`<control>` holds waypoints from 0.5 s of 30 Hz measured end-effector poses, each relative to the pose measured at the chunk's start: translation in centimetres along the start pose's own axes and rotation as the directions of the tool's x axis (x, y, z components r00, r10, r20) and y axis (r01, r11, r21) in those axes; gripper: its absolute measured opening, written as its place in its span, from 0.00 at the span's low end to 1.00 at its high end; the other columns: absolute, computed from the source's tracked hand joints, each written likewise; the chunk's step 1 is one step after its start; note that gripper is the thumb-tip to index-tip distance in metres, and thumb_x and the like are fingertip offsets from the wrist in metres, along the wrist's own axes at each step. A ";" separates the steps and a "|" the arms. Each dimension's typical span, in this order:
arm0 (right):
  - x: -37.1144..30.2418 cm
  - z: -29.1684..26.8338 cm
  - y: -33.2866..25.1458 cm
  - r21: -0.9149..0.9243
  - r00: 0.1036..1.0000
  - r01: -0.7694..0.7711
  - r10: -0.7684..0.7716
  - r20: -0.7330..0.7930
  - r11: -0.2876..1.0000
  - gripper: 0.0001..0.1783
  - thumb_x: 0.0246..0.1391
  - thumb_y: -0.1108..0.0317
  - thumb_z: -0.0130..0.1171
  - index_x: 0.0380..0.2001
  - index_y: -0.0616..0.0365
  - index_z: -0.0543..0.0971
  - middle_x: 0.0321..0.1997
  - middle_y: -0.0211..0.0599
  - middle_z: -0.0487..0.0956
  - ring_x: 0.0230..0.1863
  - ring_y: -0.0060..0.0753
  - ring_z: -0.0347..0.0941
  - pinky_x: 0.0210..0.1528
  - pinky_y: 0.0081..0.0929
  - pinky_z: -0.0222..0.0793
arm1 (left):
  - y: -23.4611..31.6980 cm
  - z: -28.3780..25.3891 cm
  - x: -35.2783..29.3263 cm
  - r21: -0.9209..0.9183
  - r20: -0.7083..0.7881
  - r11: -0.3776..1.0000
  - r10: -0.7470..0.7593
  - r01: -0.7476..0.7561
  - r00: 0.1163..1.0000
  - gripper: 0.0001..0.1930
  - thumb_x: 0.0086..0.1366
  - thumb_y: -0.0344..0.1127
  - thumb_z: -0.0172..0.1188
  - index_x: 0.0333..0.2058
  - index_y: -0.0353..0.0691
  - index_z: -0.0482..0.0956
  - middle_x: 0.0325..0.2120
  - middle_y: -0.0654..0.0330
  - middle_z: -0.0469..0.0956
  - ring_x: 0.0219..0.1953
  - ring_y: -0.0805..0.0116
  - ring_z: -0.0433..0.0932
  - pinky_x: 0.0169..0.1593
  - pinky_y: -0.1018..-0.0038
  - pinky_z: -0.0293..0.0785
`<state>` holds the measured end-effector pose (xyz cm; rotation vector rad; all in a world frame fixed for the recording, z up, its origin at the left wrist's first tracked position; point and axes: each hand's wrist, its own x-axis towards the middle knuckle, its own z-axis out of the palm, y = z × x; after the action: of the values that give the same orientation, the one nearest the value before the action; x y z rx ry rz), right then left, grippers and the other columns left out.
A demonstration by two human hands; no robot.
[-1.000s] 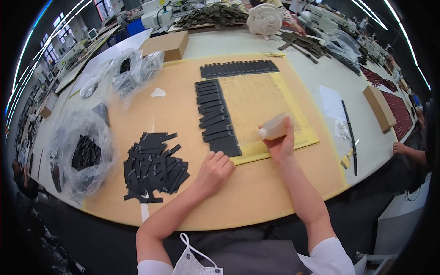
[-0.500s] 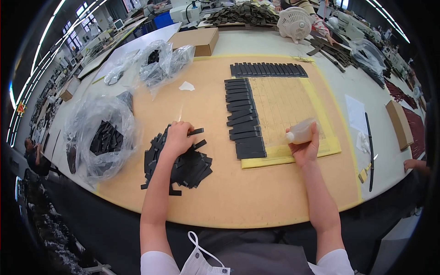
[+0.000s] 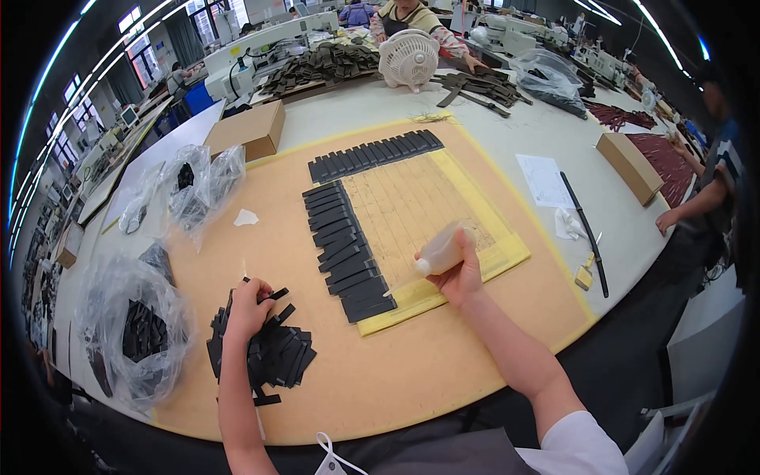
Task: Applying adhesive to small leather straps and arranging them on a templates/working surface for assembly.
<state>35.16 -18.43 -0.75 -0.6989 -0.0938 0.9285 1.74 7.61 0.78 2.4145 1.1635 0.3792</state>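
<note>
Already, black strips [image 3: 341, 237] line the left and far sides of the yellow-edged board [image 3: 404, 206], while a loose pile [image 3: 283, 352] lies unlaid beside it under the left hand [image 3: 248, 309], whose grip I cannot tell, the right hand [image 3: 461, 279] holding a translucent bottle [image 3: 445, 248] above the board.

Workroom, viewed from beside a broad pale table [image 3: 324, 89]: tall windows [image 3: 143, 65] and a dark curtain [image 3: 180, 47] stand far left; bright tube lights [image 3: 659, 33] run overhead, left and right.
</note>
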 end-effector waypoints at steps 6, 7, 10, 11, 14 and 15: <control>-0.4 -0.8 0.1 -0.013 0.999 0.028 -0.028 -0.023 1.000 0.43 0.49 0.33 0.66 0.56 0.51 0.64 0.47 0.40 0.75 0.45 0.47 0.81 0.40 0.40 0.84 | 8.2 0.7 -2.9 -0.256 -0.088 0.887 0.376 -0.386 0.922 0.12 0.56 0.21 0.65 0.40 0.36 0.81 0.32 0.57 0.78 0.37 0.59 0.76 0.43 0.69 0.74; -0.5 -0.7 0.0 -0.014 0.999 0.029 -0.029 -0.017 0.999 0.43 0.49 0.33 0.66 0.56 0.51 0.64 0.47 0.40 0.75 0.45 0.47 0.81 0.40 0.40 0.84 | 10.0 0.6 -4.0 -0.288 -0.046 0.876 0.391 -0.387 0.919 0.11 0.57 0.21 0.64 0.40 0.35 0.82 0.32 0.56 0.78 0.38 0.58 0.75 0.43 0.68 0.74; -0.6 -0.2 0.2 -0.019 0.999 0.017 -0.018 -0.031 1.000 0.43 0.49 0.33 0.65 0.55 0.51 0.64 0.46 0.40 0.75 0.45 0.46 0.81 0.40 0.40 0.84 | 12.5 1.9 -6.6 -0.340 0.029 0.809 0.518 -0.479 0.855 0.10 0.57 0.21 0.64 0.39 0.36 0.81 0.33 0.55 0.78 0.39 0.56 0.75 0.43 0.66 0.74; -0.5 -0.1 0.1 -0.024 0.999 0.024 -0.025 -0.025 0.999 0.43 0.49 0.33 0.65 0.55 0.51 0.64 0.45 0.41 0.75 0.45 0.46 0.81 0.40 0.39 0.84 | 13.0 2.7 -7.1 -0.333 0.058 0.799 0.547 -0.500 0.835 0.09 0.57 0.22 0.64 0.38 0.36 0.80 0.33 0.55 0.78 0.39 0.54 0.76 0.44 0.64 0.74; -0.2 0.0 0.1 -0.035 0.999 0.035 -0.036 -0.016 0.999 0.43 0.49 0.32 0.65 0.55 0.51 0.64 0.45 0.41 0.76 0.45 0.47 0.81 0.41 0.40 0.84 | 13.6 4.8 -8.3 -0.274 0.110 0.723 0.679 -0.635 0.726 0.09 0.56 0.24 0.64 0.37 0.36 0.79 0.33 0.55 0.77 0.40 0.54 0.75 0.45 0.63 0.73; -0.1 0.1 0.1 -0.040 0.999 0.037 -0.038 -0.011 0.999 0.43 0.49 0.32 0.65 0.55 0.51 0.64 0.44 0.41 0.76 0.45 0.47 0.81 0.42 0.40 0.83 | 13.4 5.5 -8.5 -0.276 0.110 0.721 0.680 -0.635 0.725 0.09 0.56 0.24 0.64 0.37 0.36 0.79 0.33 0.55 0.77 0.40 0.54 0.75 0.45 0.63 0.73</control>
<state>34.96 -18.45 -0.77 -0.7366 -0.1153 0.8886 7.89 -7.95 2.04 2.5176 0.1050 0.4276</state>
